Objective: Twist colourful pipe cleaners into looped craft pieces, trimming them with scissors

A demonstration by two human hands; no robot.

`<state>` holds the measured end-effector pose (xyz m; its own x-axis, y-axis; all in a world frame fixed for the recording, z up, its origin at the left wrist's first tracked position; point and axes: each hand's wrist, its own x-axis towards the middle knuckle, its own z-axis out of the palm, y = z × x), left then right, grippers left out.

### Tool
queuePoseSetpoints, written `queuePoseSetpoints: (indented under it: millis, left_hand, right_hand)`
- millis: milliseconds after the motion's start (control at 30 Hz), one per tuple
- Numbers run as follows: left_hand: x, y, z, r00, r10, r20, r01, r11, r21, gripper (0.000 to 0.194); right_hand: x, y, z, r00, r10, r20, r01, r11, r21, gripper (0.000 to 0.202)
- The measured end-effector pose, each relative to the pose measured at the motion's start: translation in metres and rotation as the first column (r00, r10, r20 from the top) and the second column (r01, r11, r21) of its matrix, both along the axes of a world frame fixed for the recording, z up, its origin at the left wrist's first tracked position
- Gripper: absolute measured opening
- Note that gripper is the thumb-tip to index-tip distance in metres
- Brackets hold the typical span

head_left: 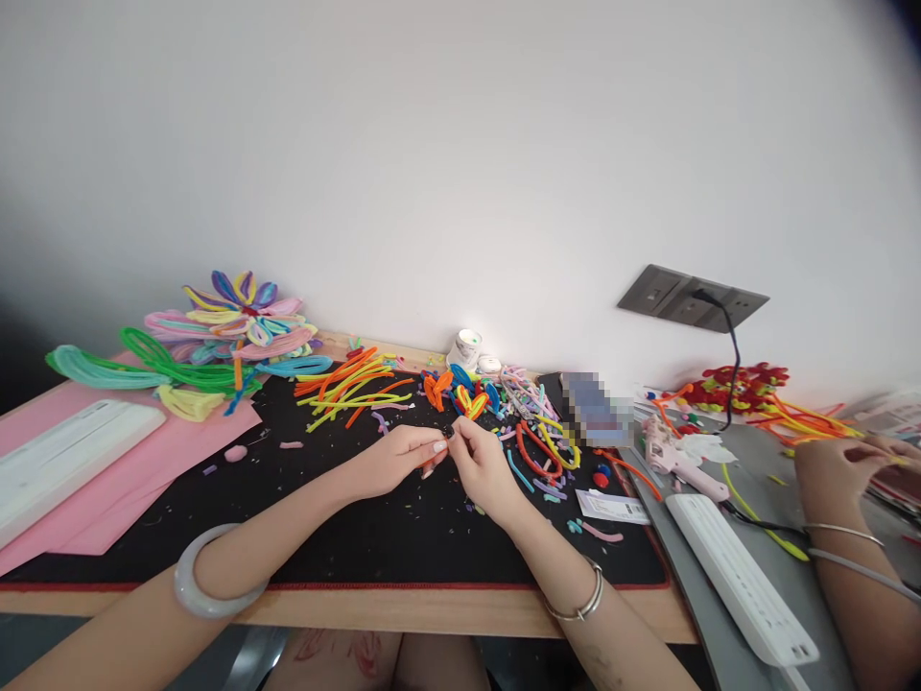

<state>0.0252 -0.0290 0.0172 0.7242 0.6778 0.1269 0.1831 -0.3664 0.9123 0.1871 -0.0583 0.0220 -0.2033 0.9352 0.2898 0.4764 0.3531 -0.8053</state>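
Observation:
My left hand [403,463] and my right hand [484,468] meet over the middle of the black mat [323,542]. Thumbs and fingers of both are pinched together, tip to tip. Something small is between them, mostly hidden; a bit of orange shows under the left fingertips, but its kind is unclear. Just beyond the hands lie bent orange pipe cleaner loops [436,391] and blue and yellow loops [471,401]. To the left of these, straight orange and yellow-green pipe cleaners [352,389] are spread out.
Pipe cleaner flowers [248,317] lie on pink sheets [194,465] beside a white box-like device [79,461]. On the right are a phone [597,408], a glue gun [683,461], a white power strip [741,576] and a co-worker's hand [835,470]. A cord hangs from the wall socket [691,297].

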Motion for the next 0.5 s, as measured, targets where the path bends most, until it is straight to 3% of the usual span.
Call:
queuePoseSetpoints:
  millis: [100, 200, 267, 333, 367, 433, 500]
  left_hand:
    - [0.003, -0.003, -0.001, 0.978, -0.059, 0.201, 0.124, 0.937, -0.328, 0.032]
    - [0.003, -0.003, -0.002, 0.966, -0.082, 0.244, 0.176, 0.901, -0.396, 0.031]
    - [0.0, -0.001, -0.001, 0.986, -0.072, 0.151, 0.11, 0.957, -0.267, 0.033]
    - [-0.002, 0.001, -0.001, 1.0, 0.002, 0.007, -0.002, 1.0, 0.012, 0.034]
    - [-0.003, 0.002, -0.001, 0.997, 0.049, -0.062, -0.037, 0.983, 0.179, 0.035]
    - [-0.005, 0.003, -0.001, 0.976, 0.127, -0.174, -0.035, 0.889, 0.457, 0.033]
    - [-0.005, 0.003, -0.002, 0.95, 0.174, -0.258, 0.023, 0.788, 0.615, 0.03]
  right_hand:
    - [0.0, -0.007, 0.007, 0.998, 0.041, 0.04, -0.046, 0.993, 0.105, 0.024]
    - [0.001, -0.01, 0.009, 0.995, 0.068, 0.071, -0.08, 0.981, 0.179, 0.023]
    - [0.001, -0.008, 0.005, 0.999, 0.045, 0.019, -0.047, 0.99, 0.136, 0.023]
    - [0.0, -0.003, -0.002, 0.994, 0.011, -0.11, -0.013, 1.0, -0.019, 0.027]
    - [0.0, 0.0, -0.006, 0.981, -0.002, -0.196, -0.024, 0.991, -0.13, 0.029]
    - [-0.001, 0.005, -0.013, 0.937, -0.021, -0.35, -0.111, 0.929, -0.352, 0.033]
    - [-0.001, 0.007, -0.016, 0.896, -0.051, -0.441, -0.194, 0.848, -0.493, 0.031]
